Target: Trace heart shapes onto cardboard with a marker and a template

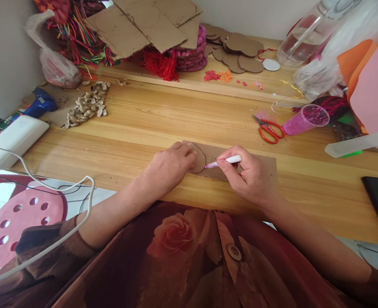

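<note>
A strip of brown cardboard [269,164] lies flat on the table before me. On its left part rests a rounded cardboard piece [199,159]. My left hand [172,164] presses that piece down, fingers bent together over its left side and hiding part of it. In my right hand [248,175] is a white marker [233,159] with a pink tip, pinched between thumb and fingers. The tip touches, or is just at, the rounded piece's right edge. Faint lines show on the strip near the marker.
Red-handled scissors [270,129] and a pink plastic cup [306,119] are to the right. Nut shells [88,105] are heaped at left, near a white power bank [19,139] with a cable. Cardboard rounds [243,45] and a water bottle [304,38] stand on the back ledge.
</note>
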`<state>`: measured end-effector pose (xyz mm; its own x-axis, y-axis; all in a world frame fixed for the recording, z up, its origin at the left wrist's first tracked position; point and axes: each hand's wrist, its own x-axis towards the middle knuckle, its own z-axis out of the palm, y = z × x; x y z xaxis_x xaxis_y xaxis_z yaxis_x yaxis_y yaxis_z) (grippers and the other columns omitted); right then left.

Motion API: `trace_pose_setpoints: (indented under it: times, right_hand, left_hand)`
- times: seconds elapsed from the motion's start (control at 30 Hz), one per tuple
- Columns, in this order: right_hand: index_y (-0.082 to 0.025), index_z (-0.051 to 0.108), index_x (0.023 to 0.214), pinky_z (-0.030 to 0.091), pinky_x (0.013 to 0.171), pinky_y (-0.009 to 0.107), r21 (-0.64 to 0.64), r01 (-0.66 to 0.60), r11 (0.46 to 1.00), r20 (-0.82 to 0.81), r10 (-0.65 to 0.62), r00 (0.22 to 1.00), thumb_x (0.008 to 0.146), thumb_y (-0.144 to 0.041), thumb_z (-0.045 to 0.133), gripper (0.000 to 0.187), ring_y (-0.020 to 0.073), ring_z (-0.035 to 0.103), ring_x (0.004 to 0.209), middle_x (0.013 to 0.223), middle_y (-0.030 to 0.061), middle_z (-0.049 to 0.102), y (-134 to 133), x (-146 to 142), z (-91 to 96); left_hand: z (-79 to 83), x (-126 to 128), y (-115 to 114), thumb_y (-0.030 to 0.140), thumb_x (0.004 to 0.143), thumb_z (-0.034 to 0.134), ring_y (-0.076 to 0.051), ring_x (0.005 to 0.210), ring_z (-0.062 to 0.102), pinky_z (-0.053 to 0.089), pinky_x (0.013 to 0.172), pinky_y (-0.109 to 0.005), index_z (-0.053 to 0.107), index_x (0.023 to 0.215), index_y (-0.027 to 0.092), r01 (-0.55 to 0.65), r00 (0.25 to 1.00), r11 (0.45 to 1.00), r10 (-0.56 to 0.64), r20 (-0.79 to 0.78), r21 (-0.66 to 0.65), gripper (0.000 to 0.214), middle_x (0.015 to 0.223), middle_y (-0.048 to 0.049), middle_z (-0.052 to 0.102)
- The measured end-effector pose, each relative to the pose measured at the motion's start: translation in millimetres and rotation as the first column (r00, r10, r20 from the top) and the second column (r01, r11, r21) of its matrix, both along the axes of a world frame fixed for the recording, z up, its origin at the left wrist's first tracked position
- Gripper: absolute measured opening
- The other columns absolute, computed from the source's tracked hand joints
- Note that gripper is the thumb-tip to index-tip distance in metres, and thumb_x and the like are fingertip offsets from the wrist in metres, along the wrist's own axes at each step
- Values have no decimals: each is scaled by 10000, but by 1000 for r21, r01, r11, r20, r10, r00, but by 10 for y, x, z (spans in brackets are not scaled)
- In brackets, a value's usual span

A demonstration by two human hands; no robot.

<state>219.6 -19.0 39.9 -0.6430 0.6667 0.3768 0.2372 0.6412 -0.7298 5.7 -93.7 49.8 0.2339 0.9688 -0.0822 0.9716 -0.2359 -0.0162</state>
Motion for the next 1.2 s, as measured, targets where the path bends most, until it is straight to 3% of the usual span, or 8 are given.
trace_pose_setpoints:
  times: [0.4,0.6,0.77,0.93,1.2]
  right_hand:
    - [-244,629,918,446,591,263,-4,40,999,21,-40,999,995,-223,620,81,126,615,664,816,-12,723,14,3,-13]
    - [-246,625,928,476,626,267,40,5,999,31,-6,1000,1000,-230,615,75,132,641,691,829,-11,729,-59,5,-21]
    - [-252,608,917,517,679,308,112,12,994,82,-21,996,999,-255,621,82,167,668,718,827,9,732,-111,-9,-25]
    - [-250,602,935,529,716,316,198,-29,980,87,11,996,996,-228,620,68,179,685,773,843,17,730,-140,-12,-18]
    - [-234,630,1015,528,704,309,225,-161,961,60,152,987,994,-202,636,38,173,656,781,879,26,737,-189,-92,-50]
  left_hand:
    - [-87,-84,24,191,1004,598,-225,997,633,527,711,-295,670,1121,232,27,996,997,-33,87,72,143,1141,-55,685]
    - [-48,-140,143,218,963,670,-226,1120,641,540,924,-322,697,1134,224,8,984,1000,-7,176,-1,174,1230,-61,654]
    - [9,-193,240,255,916,735,-177,946,674,521,846,-282,727,1181,268,-43,956,990,80,283,-134,265,1155,-36,642]
    - [28,-218,325,248,912,736,-188,1014,684,487,879,-274,732,1163,254,-23,932,977,97,349,-211,251,1083,-11,736]
    - [17,-226,343,199,880,759,-160,940,687,467,840,-248,734,1122,230,-8,912,977,94,399,-212,245,1091,-4,765]
